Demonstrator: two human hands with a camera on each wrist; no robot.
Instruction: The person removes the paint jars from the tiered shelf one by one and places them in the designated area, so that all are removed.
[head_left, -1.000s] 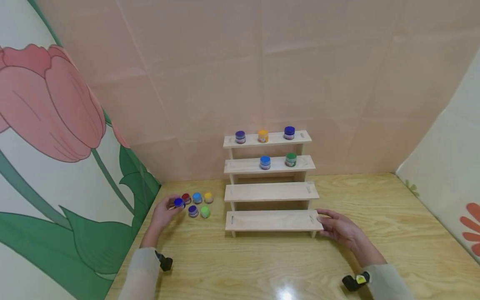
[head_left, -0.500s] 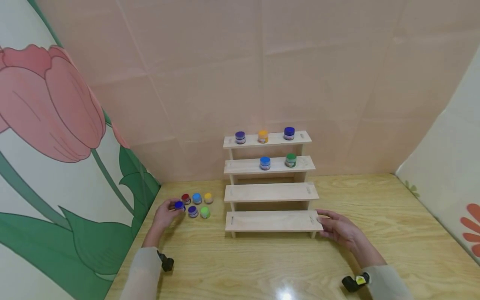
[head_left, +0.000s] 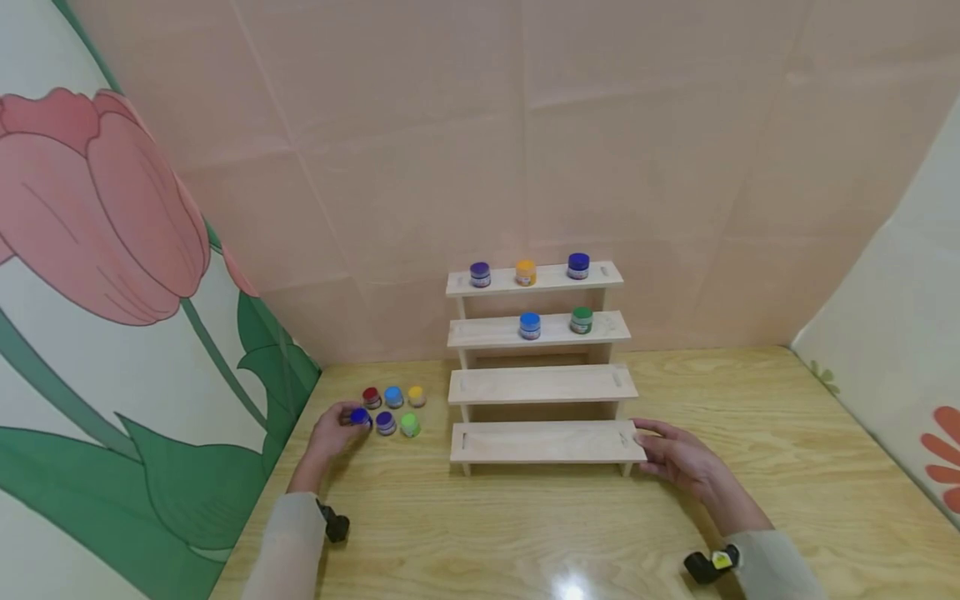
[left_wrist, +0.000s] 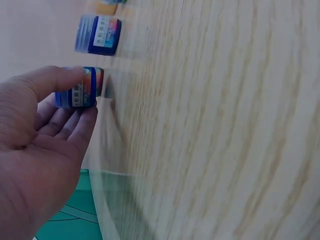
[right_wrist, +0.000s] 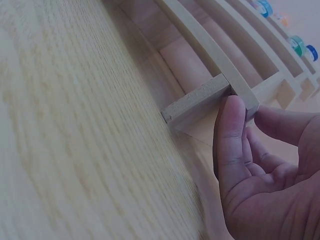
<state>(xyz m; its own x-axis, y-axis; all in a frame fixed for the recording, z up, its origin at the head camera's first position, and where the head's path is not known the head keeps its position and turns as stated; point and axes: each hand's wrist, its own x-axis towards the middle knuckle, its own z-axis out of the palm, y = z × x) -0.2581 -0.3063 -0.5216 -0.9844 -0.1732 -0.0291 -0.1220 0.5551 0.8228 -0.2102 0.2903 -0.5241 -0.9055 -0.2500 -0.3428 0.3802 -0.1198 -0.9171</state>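
At the left of the table, the left hand grasps a blue-lidded jar between thumb and fingers; whether its base bears on the wood cannot be confirmed. Just beyond it, the far row runs red-lidded jar, light-blue-lidded jar, yellow-lidded jar. The near row continues from the held jar with a purple-lidded jar and a lime-lidded jar. Right of these stands a four-step wooden rack: three jars on the farthest step, two on the next. At its near right corner, the right hand pinches the end of the nearest step. Assessment: jar handling appears part-complete, with five on the rack and six off it, counting the held one. Outstanding: releasing that jar. Direction of transfer, to or from the rack, cannot be determined.
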